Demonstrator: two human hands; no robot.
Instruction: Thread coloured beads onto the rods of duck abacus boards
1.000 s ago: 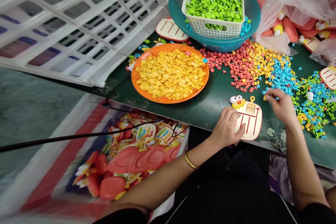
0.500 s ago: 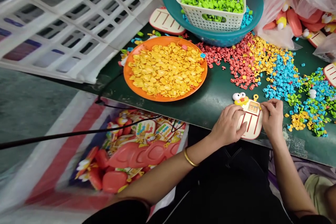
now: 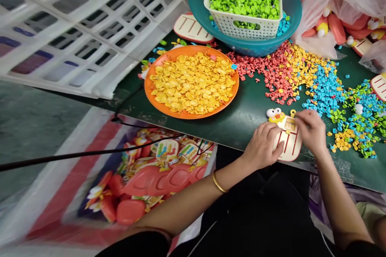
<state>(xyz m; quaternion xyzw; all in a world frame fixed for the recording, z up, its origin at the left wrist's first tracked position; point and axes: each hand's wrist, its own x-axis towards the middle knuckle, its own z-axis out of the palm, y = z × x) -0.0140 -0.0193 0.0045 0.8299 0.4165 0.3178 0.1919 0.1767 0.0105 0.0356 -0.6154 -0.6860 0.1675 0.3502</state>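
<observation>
1. The cream board [image 3: 288, 146] lies at the table's [image 3: 241, 128] near edge, red-slotted face up; a bird head [image 3: 276, 115] with bulging eyes tops its left corner, and a yellow ring [image 3: 292, 113] stands at its top edge.
2. The left hand [image 3: 262, 144] holds the board by its left side: knuckles up, fingers bent close together, thumb set apart across the slotted face. Its forearm, with a gold bracelet [image 3: 219, 182] at the wrist, slants in across the table's near edge.
3. The right hand [image 3: 313, 132] is over the board's upper right corner, fingers curled, thumb and fingertips brought narrow — whether they grip anything, I cannot tell.
4. A small yellow piece [image 3: 288, 131] sits between those hands, just below the board's printed panel [image 3: 290, 123].
5. Left of the board, the orange plate [image 3: 147, 88] of yellow pieces stands near the same table edge.
</observation>
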